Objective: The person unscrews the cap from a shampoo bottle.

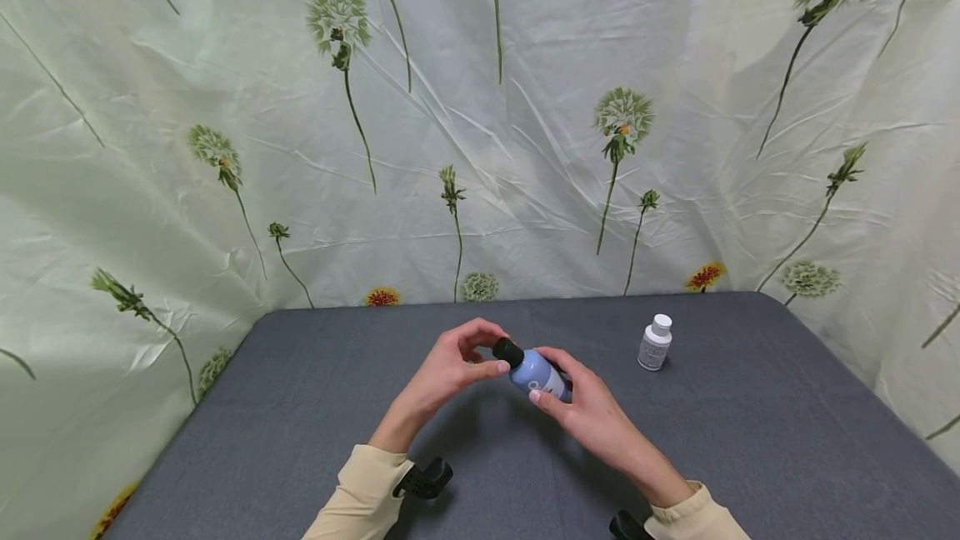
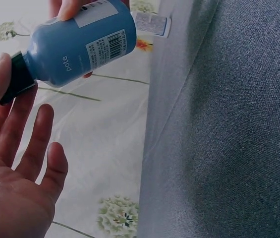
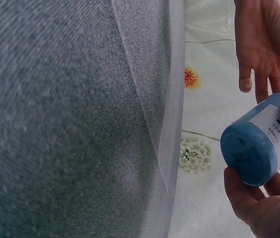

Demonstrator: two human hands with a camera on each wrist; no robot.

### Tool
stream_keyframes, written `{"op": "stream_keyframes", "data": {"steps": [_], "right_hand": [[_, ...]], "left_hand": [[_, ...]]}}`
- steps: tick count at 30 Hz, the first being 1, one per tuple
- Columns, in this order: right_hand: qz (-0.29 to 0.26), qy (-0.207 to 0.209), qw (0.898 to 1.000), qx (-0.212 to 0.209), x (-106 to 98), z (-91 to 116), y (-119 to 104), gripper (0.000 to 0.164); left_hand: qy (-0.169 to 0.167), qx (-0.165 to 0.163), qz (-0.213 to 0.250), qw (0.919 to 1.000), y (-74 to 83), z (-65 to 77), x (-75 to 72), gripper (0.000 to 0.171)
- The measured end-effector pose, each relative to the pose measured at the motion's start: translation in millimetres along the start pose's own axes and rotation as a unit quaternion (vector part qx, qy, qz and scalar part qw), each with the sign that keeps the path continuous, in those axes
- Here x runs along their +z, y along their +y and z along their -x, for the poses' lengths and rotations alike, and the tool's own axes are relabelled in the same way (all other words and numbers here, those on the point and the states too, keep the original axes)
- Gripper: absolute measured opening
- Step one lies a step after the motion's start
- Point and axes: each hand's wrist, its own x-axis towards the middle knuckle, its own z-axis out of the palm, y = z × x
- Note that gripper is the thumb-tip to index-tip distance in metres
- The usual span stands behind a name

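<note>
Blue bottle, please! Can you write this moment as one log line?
left hand: pinches black cap | right hand: grips blue bottle, tilted | cap: on bottle | white bottle: stands on gray table, untouched

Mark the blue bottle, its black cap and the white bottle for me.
Blue bottle (image 1: 535,372): head view, middle of its body.
Black cap (image 2: 23,78): left wrist view, its side.
White bottle (image 1: 654,348): head view, its label.

I can't read the print on the white bottle toward the table's far right corner; the right grip partly hides the blue bottle.
</note>
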Motion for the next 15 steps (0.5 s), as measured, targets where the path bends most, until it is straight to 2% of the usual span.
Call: {"op": "stream_keyframes", "data": {"steps": [10,15], "right_hand": [[0.011,0.001,1.000,0.010,2.3,0.3,-1.8,0.049],[0.007,0.000,1.000,0.010,1.6,0.4,-1.8,0.049]], "left_hand": [[0.030,-0.013,-0.009,0.9994,1.7,0.3,1.3,0.030],[0.011,0.000,-0.013,0.9999,1.4,-0.1,0.5,0.037]]}}
